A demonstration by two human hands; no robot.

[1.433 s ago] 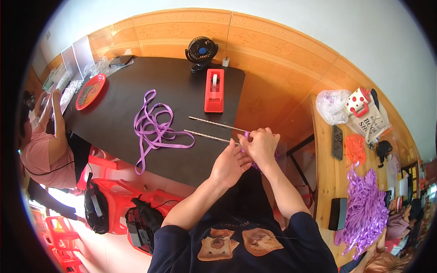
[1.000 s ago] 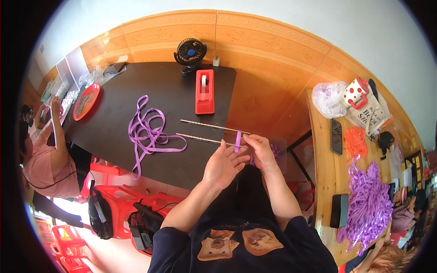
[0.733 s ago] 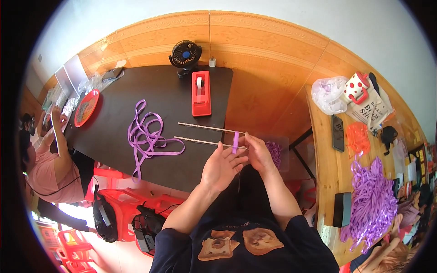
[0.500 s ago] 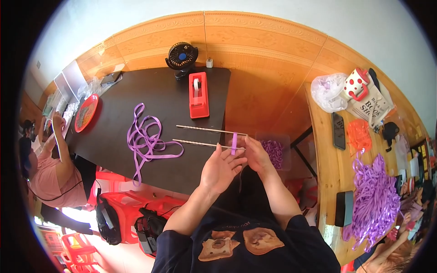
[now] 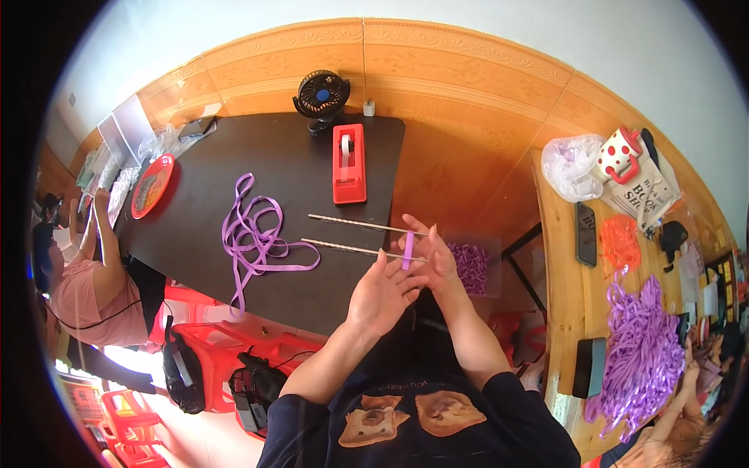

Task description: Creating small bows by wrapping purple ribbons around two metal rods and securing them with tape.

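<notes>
Hands (image 5: 378, 300), two, loosely spread, neither closed on the two rods (image 5: 343, 246) bearing one purple band (image 5: 408, 250).

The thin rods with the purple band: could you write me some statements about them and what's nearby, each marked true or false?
1. A purple band crosses two thin rods. True.
2. The rods are bright green. False: they are greyish.
3. A red tape dispenser is on the black table. True.
4. The purple band is on the tape dispenser. False: it is at the rods.
5. The left hand is clenched tight. False: its fingers are extended.
</notes>
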